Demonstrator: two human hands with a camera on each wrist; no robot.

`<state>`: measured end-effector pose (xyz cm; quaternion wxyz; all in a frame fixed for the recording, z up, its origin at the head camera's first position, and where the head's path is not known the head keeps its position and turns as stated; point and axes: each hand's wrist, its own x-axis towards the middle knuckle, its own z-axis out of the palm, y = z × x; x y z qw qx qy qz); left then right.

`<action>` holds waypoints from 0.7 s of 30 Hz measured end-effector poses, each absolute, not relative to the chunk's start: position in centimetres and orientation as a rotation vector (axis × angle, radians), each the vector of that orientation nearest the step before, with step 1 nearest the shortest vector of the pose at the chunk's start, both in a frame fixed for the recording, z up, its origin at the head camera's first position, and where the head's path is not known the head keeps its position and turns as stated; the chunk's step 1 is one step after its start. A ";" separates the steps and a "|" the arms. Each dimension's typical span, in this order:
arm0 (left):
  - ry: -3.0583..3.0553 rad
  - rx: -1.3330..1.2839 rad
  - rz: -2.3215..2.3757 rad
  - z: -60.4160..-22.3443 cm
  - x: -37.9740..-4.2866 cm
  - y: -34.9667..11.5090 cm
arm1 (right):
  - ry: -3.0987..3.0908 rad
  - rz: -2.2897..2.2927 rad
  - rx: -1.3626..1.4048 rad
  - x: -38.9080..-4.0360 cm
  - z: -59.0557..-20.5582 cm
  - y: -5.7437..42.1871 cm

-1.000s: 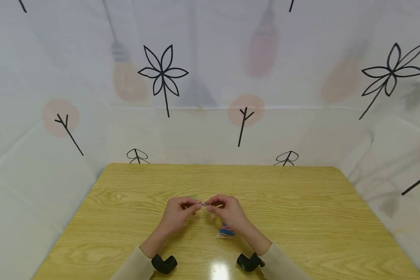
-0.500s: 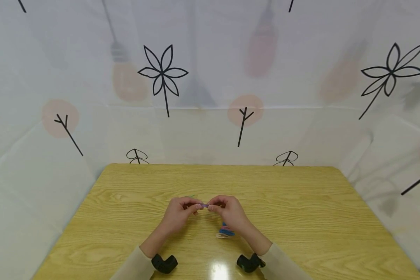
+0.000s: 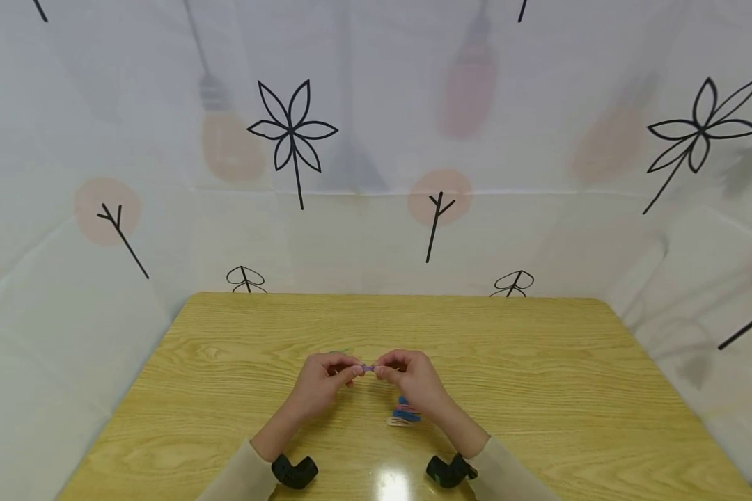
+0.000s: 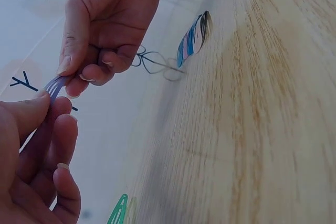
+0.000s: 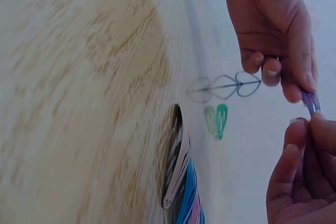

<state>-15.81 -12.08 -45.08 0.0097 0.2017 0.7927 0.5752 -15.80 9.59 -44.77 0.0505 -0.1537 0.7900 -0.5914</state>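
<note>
A purple snap hair clip (image 3: 368, 368) is held up between both hands, above the table. My left hand (image 3: 318, 383) pinches one end with thumb and forefinger. At the other end, the right hand (image 3: 416, 384) pinches it the same way. In the left wrist view the slotted middle of the purple clip (image 4: 54, 84) shows between the fingertips; its ends are covered. A small pile of blue, pink and cream hair clips (image 3: 404, 413) lies just in front of the right hand. Beyond the left hand lies a green hair clip (image 4: 119, 209), seen lying flat.
The wooden table (image 3: 507, 362) stretches out around the hands. Behind it hangs a pale cloth (image 3: 376, 243) printed with flowers and twigs. Black wrist mounts (image 3: 294, 473) sit at both cuffs.
The purple clip has turned slightly, so more of its purple shows between the fingers. My right hand has shifted a little to the right. The clips on the table stay put.
</note>
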 end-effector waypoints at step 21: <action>2.469 0.622 1.802 -44.7 -15.3 -10.4 | 2.405 -1.835 -0.467 -15.7 -45.3 11.1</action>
